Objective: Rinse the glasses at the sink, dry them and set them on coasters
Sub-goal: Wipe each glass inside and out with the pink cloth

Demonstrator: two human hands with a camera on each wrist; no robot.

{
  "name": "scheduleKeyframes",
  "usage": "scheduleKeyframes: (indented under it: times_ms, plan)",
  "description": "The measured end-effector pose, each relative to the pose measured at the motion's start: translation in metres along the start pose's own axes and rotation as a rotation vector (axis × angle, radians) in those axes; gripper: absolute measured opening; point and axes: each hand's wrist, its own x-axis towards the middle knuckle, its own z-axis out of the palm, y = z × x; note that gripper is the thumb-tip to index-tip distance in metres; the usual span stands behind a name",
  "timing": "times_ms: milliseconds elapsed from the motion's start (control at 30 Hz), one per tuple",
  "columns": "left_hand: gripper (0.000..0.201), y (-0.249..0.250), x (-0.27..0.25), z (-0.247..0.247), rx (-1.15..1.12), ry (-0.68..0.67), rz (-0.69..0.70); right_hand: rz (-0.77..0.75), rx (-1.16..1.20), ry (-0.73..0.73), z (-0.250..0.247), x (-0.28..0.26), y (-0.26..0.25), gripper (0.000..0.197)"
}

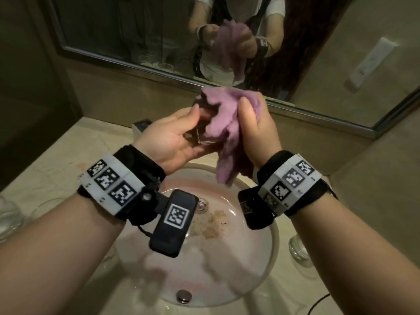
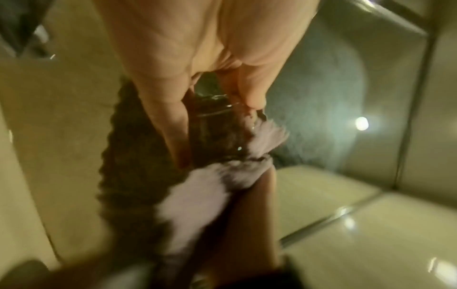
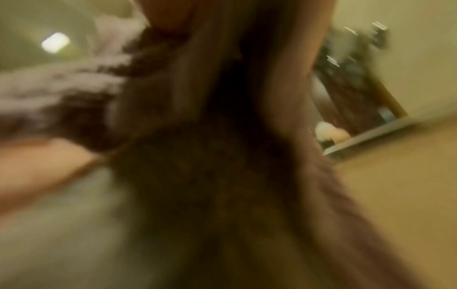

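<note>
Above the sink, my left hand (image 1: pixel 181 130) grips a clear glass (image 1: pixel 201 135) lying roughly sideways, its base toward me. My right hand (image 1: pixel 254 126) holds a fluffy purple cloth (image 1: pixel 225 119) bunched over the glass's far end, with cloth tails hanging toward the basin. In the left wrist view the left hand (image 2: pixel 212 93) curls round the glass (image 2: pixel 215 109), and the cloth (image 2: pixel 210 195) runs along my right forearm. The right wrist view is blurred; the cloth (image 3: pixel 61 82) shows at its left. No coasters are in view.
A round glass basin (image 1: pixel 261 258) with a drain (image 1: pixel 201 204) and brownish residue sits below my hands. Clear glasses stand on the marble counter at the left (image 1: pixel 9 214) and right (image 1: pixel 298 251). A mirror (image 1: pixel 136 30) faces me; a small box (image 1: pixel 142 127) stands behind.
</note>
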Motion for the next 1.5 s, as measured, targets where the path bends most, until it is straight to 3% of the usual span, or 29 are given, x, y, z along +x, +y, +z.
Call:
scheduleKeyframes:
  times_ms: [133,167,233,333,433,533,633,767,833,900,1033,1100,1167,1300,1400,1500]
  plan:
    - [0.024,-0.012,0.003,-0.004,0.569,-0.052,0.239,0.496,0.297,-0.147,-0.003,0.010,0.008,0.037]
    - [0.023,-0.014,0.003,-0.008,0.702,-0.068,0.279,0.562,0.314,-0.166,-0.003,0.008,0.009,0.039]
    - [0.026,-0.017,0.006,-0.015,0.829,-0.068,0.296,0.511,0.240,-0.139,-0.004,0.005,0.011,0.033]
    - [0.022,-0.020,0.009,-0.019,0.642,-0.008,0.155,0.256,0.082,0.000,-0.006,0.003,0.008,0.027]
    - [0.048,-0.016,0.011,-0.012,0.172,-0.038,-0.152,-0.065,-0.133,0.038,-0.008,-0.002,0.005,0.030]
    - [0.049,-0.007,0.010,-0.001,-0.054,-0.120,-0.149,-0.213,-0.189,0.012,-0.003,-0.012,0.006,0.036]
    - [0.038,-0.009,0.011,0.003,0.096,-0.091,-0.009,-0.042,-0.025,0.042,-0.001,-0.015,0.006,0.035]
    - [0.023,-0.009,0.007,0.002,0.502,-0.044,0.166,0.473,0.451,-0.118,-0.006,-0.004,0.003,0.034]
    - [0.022,-0.007,0.006,0.002,0.568,-0.049,0.196,0.510,0.468,-0.166,-0.008,-0.001,-0.002,0.036]
    - [0.024,-0.006,0.005,0.001,0.461,-0.003,0.205,0.390,0.354,-0.154,-0.008,0.001,-0.005,0.031]
    - [0.033,-0.014,0.005,-0.005,0.063,0.050,0.099,-0.011,-0.012,-0.092,0.002,-0.011,-0.004,0.020]
    - [0.049,-0.022,0.006,-0.007,-0.059,0.054,0.040,-0.232,-0.165,-0.143,0.010,-0.022,0.005,0.039]
    - [0.056,-0.026,0.009,-0.009,-0.156,0.107,0.037,-0.362,-0.365,-0.203,0.014,-0.031,0.008,0.063]
    - [0.073,-0.025,0.007,-0.010,-0.257,0.078,-0.003,-0.529,-0.420,-0.303,0.012,-0.038,0.002,0.070]
    - [0.060,-0.023,0.005,-0.011,-0.212,0.111,0.005,-0.349,-0.170,-0.409,0.016,-0.030,-0.009,0.045]
    - [0.029,-0.023,0.000,-0.007,-0.170,0.098,0.039,0.013,0.166,-0.328,0.025,-0.019,-0.015,0.052]
